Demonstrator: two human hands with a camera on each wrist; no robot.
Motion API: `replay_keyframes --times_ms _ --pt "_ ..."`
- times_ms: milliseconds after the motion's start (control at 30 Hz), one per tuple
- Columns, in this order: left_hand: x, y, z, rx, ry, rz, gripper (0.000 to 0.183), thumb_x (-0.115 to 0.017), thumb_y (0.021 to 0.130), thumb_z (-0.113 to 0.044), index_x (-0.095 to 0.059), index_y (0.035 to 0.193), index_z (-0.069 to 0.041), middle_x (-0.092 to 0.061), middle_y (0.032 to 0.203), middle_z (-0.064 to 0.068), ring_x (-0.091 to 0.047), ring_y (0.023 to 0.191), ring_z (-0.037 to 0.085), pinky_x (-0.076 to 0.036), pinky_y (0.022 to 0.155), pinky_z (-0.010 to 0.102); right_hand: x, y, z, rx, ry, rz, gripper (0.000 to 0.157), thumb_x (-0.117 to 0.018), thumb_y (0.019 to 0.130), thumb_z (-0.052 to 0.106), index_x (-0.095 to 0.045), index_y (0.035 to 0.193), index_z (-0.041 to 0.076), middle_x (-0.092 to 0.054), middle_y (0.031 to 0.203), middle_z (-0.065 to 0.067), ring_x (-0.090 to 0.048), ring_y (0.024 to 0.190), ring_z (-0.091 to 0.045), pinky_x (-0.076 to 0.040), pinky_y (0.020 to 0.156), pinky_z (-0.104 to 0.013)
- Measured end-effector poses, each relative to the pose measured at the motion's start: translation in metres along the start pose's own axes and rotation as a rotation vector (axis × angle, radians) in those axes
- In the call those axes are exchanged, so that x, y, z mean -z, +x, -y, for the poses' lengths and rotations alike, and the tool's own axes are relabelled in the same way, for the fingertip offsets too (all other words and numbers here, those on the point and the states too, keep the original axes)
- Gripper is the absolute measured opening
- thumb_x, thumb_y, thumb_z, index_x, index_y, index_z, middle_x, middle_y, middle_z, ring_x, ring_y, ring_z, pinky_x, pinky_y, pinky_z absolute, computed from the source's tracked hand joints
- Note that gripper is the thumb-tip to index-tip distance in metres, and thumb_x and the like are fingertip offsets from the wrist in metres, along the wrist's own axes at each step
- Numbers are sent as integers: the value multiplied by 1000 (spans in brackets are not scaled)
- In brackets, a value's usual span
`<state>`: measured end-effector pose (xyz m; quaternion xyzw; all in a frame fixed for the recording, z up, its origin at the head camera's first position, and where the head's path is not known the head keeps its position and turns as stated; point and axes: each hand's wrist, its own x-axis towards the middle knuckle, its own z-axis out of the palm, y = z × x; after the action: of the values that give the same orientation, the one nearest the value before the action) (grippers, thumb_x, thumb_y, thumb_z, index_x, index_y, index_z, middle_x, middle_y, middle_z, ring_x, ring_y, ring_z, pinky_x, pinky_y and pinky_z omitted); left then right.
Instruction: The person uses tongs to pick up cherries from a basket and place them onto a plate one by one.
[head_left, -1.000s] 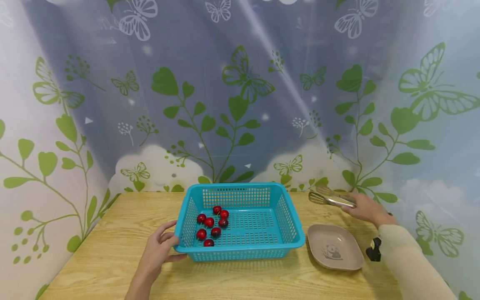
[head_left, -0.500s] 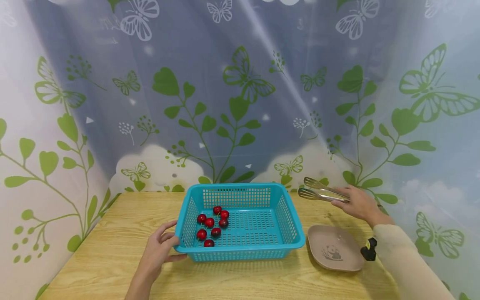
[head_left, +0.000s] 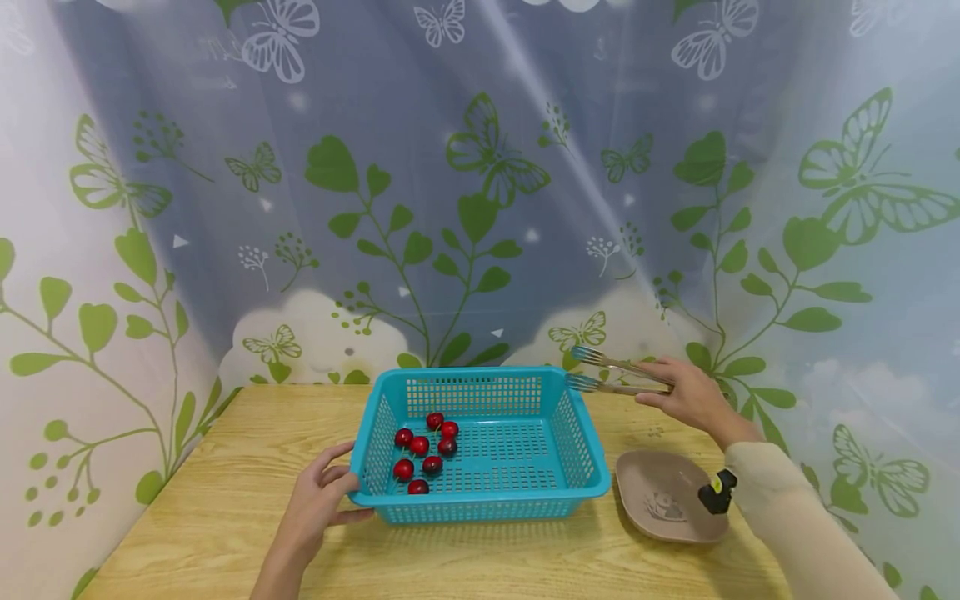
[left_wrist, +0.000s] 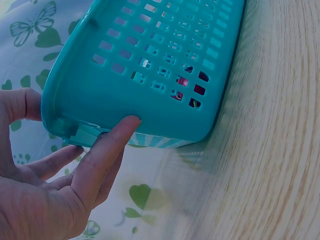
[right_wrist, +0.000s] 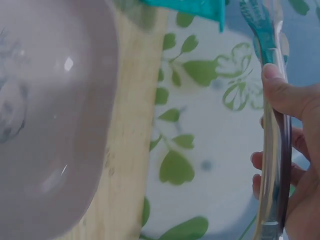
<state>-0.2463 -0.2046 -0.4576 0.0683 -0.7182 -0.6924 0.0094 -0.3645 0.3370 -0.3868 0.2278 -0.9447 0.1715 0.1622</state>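
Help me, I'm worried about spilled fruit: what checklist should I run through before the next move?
1. Rectangular blue plastic basket steadied: ok, the left hand grips its left end.
2. Slotted metal tongs held: ok, in the right hand.
3. Tongs' tips apart: ok, a gap shows in the head view.
4. Tips over the round dark-red cherries: not ok, they are near the basket's back-right corner; the cherries lie toward its left.
5. Tips not touching the basket: cannot tell, they overlap its rim in view.
6. Glossy beige rounded-square plate face up: ok, right of the basket.
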Motion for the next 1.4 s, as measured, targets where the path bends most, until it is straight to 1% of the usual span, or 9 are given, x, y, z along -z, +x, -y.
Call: replay_keyframes --times_ms 133,233,367,533,767,1033,1200,1233,1400 --pt "0 0 0 0 -3 2 60 -58 95 -6 -44 153 -11 -71 117 18 -73 98 29 -67 79 55 1 7 10 55 32 -13 56 -77 91 24 -62 142 8 -68 122 -20 -46 64 -9 -41 59 -27" --pt "0 0 0 2 -3 4 60 -58 95 -6 -44 153 -12 -71 118 18 -73 99 29 -67 80 55 0 12 18 75 24 -22 55 -78 91 26 -64 142 10 -69 110 -13 -38 58 -4 -36 55 -23" --pt "0 0 0 5 -2 4 60 -58 95 -6 -44 153 -12 -71 118 18 -73 99 29 -67 80 56 -2 19 26 78 27 -31 53 -77 92 27 -64 141 11 -65 100 -7 -46 65 -6 -44 60 -26" --pt "0 1 1 7 -5 5 60 -58 95 -6 -43 154 -12 -71 118 17 -73 99 29 -67 80 56 -5 26 34 85 3 -53 55 -77 92 30 -64 141 10 -69 108 -12 -57 73 -11 -53 69 -37" --pt "0 0 0 -2 -4 7 60 -58 95 -6 -44 153 -11 -71 118 18 -74 97 29 -67 80 56 -5 33 48 120 5 -65 55 -77 92 31 -64 141 10 -70 107 -12 -56 68 -6 -51 65 -32" --pt "0 -1 -1 -5 -2 6 60 -57 95 -6 -44 153 -10 -71 119 19 -73 99 30 -67 79 55 -5 40 66 139 12 -68 55 -78 90 31 -65 141 13 -71 114 -14 -59 67 -6 -53 64 -34" --pt "0 -1 -1 1 -3 5 60 -57 95 -5 -43 154 -11 -71 118 18 -73 99 30 -67 79 55 -9 45 72 146 0 -66 54 -78 90 32 -66 140 16 -71 112 -12 -56 68 -6 -49 61 -30" --pt "0 -1 0 2 -3 5 61 -57 95 -5 -43 154 -11 -71 118 18 -73 99 30 -67 79 55 -10 47 73 148 2 -62 54 -78 90 33 -66 140 17 -71 112 -12 -55 68 -8 -47 61 -30" --pt "0 -1 0 1 -2 2 60 -57 95 -5 -43 154 -11 -70 118 19 -73 100 30 -67 79 56 -16 52 79 156 -12 -44 52 -77 90 37 -68 138 19 -71 123 -15 -70 88 -26 -61 72 -45"
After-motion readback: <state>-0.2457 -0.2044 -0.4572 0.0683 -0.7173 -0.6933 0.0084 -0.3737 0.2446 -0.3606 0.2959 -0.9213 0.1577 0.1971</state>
